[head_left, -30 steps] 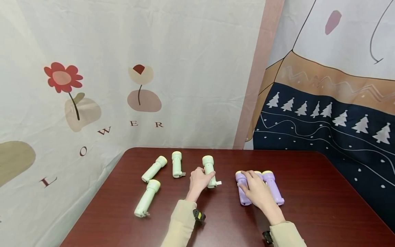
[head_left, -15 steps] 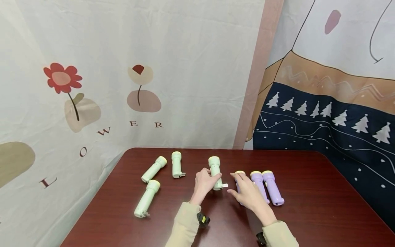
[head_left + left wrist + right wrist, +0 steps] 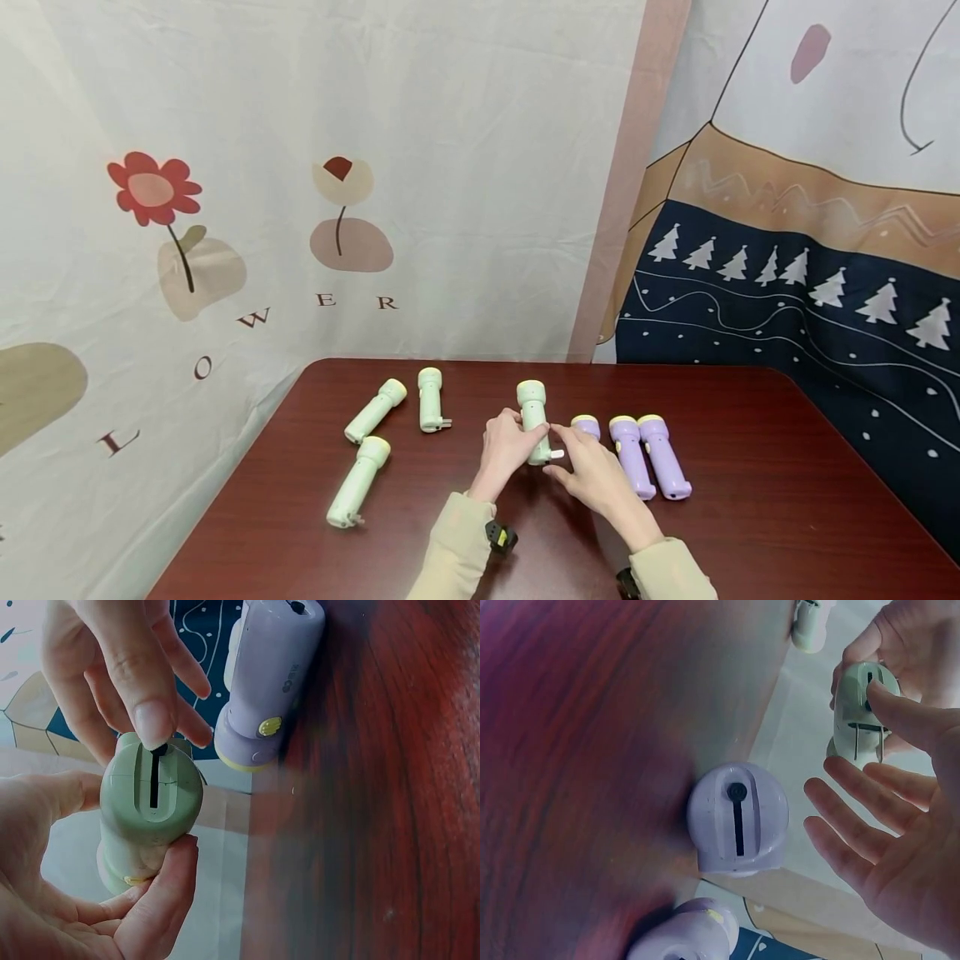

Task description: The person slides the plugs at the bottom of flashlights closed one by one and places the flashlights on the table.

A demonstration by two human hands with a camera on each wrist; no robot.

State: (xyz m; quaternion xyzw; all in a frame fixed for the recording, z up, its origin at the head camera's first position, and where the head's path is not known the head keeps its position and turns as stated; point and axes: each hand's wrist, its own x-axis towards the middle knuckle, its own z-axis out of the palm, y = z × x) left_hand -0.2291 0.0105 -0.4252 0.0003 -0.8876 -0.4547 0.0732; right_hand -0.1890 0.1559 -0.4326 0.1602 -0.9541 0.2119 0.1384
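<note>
My left hand [image 3: 501, 450] grips a pale green flashlight [image 3: 532, 402] around its body, lens end pointing away from me. In the right wrist view, a pair of metal plug prongs [image 3: 857, 742] sticks out from its tail end. My right hand [image 3: 596, 477] is beside the tail; its thumb touches the black slider [image 3: 160, 749] at one end of the slot, while the other fingers stay extended past the flashlight. Just right of it, partly hidden by the right hand, lies a purple flashlight [image 3: 586, 426].
Two more purple flashlights [image 3: 632, 458] lie side by side further right. On the left are three green flashlights [image 3: 356, 483], two angled and one pointing straight back. All rest on a dark red-brown table [image 3: 787, 500] with printed cloth [image 3: 480, 208] hanging behind.
The left hand has shifted the green flashlight to the right. My right hand has left the purple flashlights and moved left to the green one's tail.
</note>
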